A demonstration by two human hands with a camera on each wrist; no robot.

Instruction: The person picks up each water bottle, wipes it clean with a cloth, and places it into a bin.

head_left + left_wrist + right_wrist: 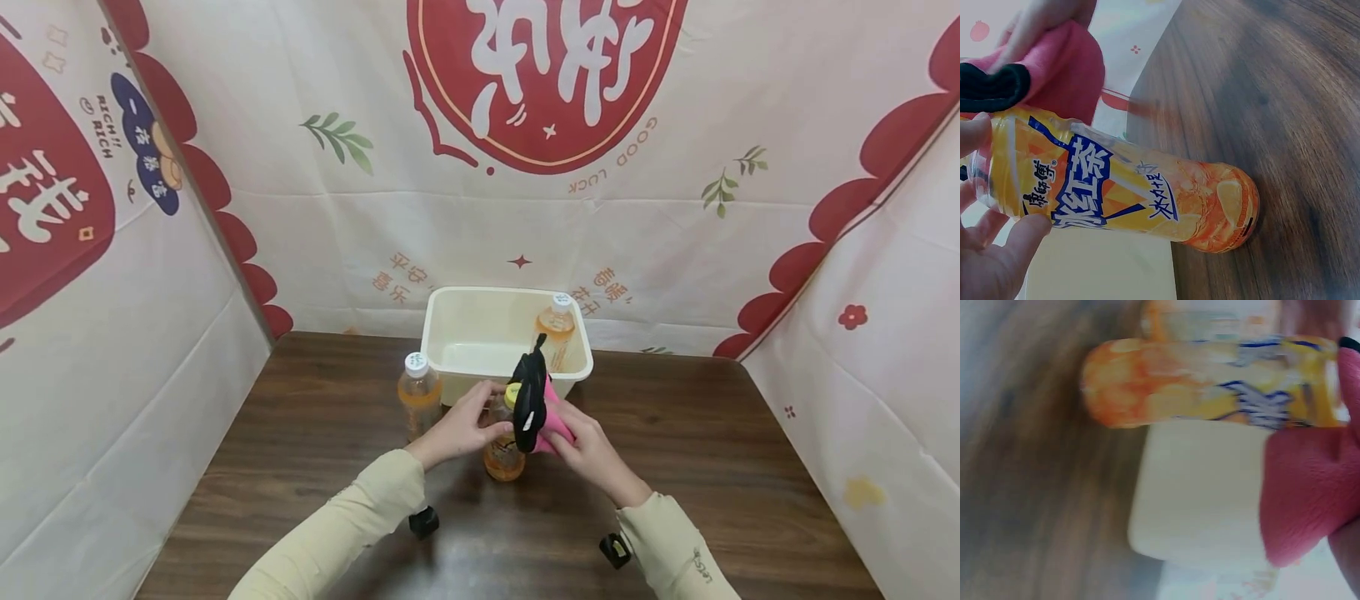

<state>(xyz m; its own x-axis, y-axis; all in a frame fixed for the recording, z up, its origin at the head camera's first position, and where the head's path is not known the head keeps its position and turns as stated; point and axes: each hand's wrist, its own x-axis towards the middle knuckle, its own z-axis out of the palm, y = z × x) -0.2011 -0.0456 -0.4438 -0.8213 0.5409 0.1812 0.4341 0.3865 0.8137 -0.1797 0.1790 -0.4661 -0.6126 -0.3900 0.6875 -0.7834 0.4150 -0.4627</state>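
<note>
A bottle of iced tea with a yellow cap stands on the table, its yellow, blue-lettered label plain in the left wrist view. My left hand grips it near the neck, thumb and fingers on either side. In my right hand is a soft pink cloth piece with a black side and a small black loop on top; its exact kind is unclear. The cloth is close beside the bottle's upper part and hides some of it in the head view. The right wrist view is blurred.
Behind the hands is a cream plastic bin with a white-capped bottle inside. Another white-capped bottle stands left of the bin. Printed cloth walls enclose the brown wooden table at the back and sides.
</note>
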